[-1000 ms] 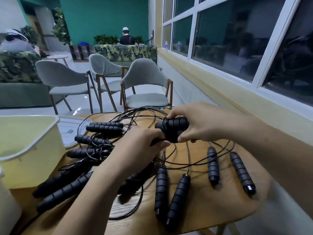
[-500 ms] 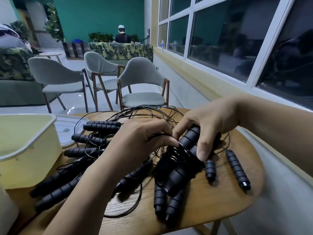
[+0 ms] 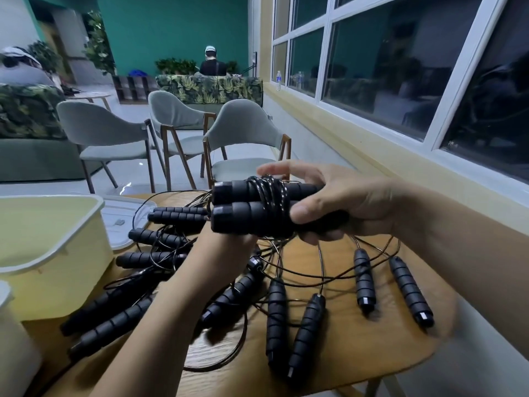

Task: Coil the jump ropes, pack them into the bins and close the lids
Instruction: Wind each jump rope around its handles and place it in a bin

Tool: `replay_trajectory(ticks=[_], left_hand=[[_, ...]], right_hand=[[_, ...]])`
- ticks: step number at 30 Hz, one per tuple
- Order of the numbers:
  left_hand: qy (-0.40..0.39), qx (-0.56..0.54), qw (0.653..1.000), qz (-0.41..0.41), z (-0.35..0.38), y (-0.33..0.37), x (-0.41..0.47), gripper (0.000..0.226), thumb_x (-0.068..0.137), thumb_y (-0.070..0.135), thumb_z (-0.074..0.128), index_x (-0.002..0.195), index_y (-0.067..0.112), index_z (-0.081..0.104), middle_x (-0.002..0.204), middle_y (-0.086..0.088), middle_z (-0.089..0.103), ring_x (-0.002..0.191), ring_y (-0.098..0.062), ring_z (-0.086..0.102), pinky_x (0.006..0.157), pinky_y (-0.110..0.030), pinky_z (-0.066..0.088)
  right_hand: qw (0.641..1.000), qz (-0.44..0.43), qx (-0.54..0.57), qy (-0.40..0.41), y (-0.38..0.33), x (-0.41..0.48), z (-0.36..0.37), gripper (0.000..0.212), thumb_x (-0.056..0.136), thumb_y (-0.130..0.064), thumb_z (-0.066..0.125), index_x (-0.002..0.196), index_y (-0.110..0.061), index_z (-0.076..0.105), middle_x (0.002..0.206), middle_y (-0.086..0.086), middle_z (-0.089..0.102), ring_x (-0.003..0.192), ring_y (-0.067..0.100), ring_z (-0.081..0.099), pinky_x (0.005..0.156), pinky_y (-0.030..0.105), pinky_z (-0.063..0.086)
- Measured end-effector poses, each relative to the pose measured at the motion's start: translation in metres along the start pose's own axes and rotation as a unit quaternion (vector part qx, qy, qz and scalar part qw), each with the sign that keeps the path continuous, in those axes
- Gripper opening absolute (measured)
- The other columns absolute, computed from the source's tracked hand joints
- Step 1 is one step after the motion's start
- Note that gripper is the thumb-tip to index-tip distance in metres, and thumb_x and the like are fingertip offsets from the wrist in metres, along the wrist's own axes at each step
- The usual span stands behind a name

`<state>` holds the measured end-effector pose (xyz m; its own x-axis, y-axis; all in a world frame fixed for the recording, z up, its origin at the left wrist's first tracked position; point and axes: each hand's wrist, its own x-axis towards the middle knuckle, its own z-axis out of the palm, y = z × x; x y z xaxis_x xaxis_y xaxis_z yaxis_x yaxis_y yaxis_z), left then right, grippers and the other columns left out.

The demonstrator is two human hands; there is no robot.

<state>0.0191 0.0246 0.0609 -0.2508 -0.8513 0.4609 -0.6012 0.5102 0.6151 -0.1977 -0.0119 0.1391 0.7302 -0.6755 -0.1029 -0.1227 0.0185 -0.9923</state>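
My right hand (image 3: 343,202) grips a coiled jump rope (image 3: 252,213): two black ribbed handles held side by side, with the thin cord wound round their middle. It is raised above the round wooden table (image 3: 357,353). My left hand (image 3: 226,245) comes up under the bundle's left end, and its fingers are hidden behind the handles. Several loose jump ropes (image 3: 276,313) lie tangled on the table below, their handles fanned out. An open pale yellow bin (image 3: 51,253) stands at the left, with a white lid (image 3: 123,222) lying flat behind it.
The corner of a white bin (image 3: 11,339) shows at the bottom left. Grey chairs (image 3: 243,138) stand just beyond the table's far edge. A wall with windows runs along the right, close to the table. People sit far back in the room.
My right hand has lifted the wound bundle off the pile and turned it level, handle ends pointing left. My left hand has left the cord and moved under the bundle.
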Motion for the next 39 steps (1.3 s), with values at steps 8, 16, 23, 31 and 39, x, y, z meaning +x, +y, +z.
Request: replay_trajectory(ticks=[8, 16, 23, 31, 39], left_hand=[[0.062, -0.125, 0.990, 0.020, 0.001, -0.018, 0.002, 0.013, 0.106, 0.020, 0.063, 0.107, 0.025, 0.075, 0.099, 0.019, 0.078, 0.102, 0.007, 0.069, 0.081, -0.008, 0.047], [0.052, -0.048, 0.997, -0.018, 0.001, -0.032, 0.006, 0.028, 0.109, 0.038, 0.052, 0.118, 0.023, 0.074, 0.103, 0.015, 0.074, 0.100, 0.003, 0.066, 0.083, -0.016, 0.048], [0.016, -0.052, 0.998, -0.030, -0.009, -0.037, 0.000, 0.028, 0.110, 0.043, 0.047, 0.104, 0.037, 0.074, 0.084, 0.013, 0.067, 0.081, -0.005, 0.065, 0.073, -0.029, 0.050], [0.059, -0.103, 0.991, -0.065, -0.026, -0.053, -0.002, 0.030, 0.110, 0.041, 0.051, 0.096, 0.032, 0.076, 0.065, 0.016, 0.059, 0.058, 0.001, 0.049, 0.059, -0.031, 0.037], [0.176, -0.075, 0.967, -0.171, -0.060, -0.074, -0.007, 0.030, 0.106, 0.044, 0.061, 0.090, 0.027, 0.081, 0.073, 0.016, 0.074, 0.071, -0.002, 0.066, 0.069, -0.034, 0.051]], right_hand=[[0.980, -0.082, -0.131, 0.127, -0.008, 0.010, 0.016, 0.046, 0.075, -0.009, 0.089, 0.118, 0.002, 0.074, 0.093, 0.022, 0.076, 0.067, 0.028, 0.070, 0.044, 0.023, 0.051], [0.966, -0.105, -0.125, 0.202, -0.023, 0.012, 0.002, 0.043, 0.079, -0.011, 0.089, 0.120, -0.006, 0.077, 0.102, 0.020, 0.081, 0.072, 0.029, 0.073, 0.044, 0.023, 0.051], [0.945, -0.113, -0.103, 0.288, -0.025, 0.000, -0.023, 0.057, 0.071, -0.019, 0.091, 0.123, -0.002, 0.076, 0.106, 0.020, 0.080, 0.070, 0.027, 0.073, 0.044, 0.025, 0.050], [0.908, -0.133, -0.139, 0.371, -0.003, -0.006, -0.030, 0.043, 0.079, -0.008, 0.093, 0.118, -0.005, 0.077, 0.087, 0.019, 0.080, 0.067, 0.032, 0.075, 0.044, 0.029, 0.051], [0.869, -0.173, -0.103, 0.453, -0.004, -0.009, -0.042, 0.045, 0.080, -0.007, 0.093, 0.120, -0.004, 0.075, 0.087, 0.018, 0.080, 0.066, 0.029, 0.075, 0.044, 0.029, 0.047]])
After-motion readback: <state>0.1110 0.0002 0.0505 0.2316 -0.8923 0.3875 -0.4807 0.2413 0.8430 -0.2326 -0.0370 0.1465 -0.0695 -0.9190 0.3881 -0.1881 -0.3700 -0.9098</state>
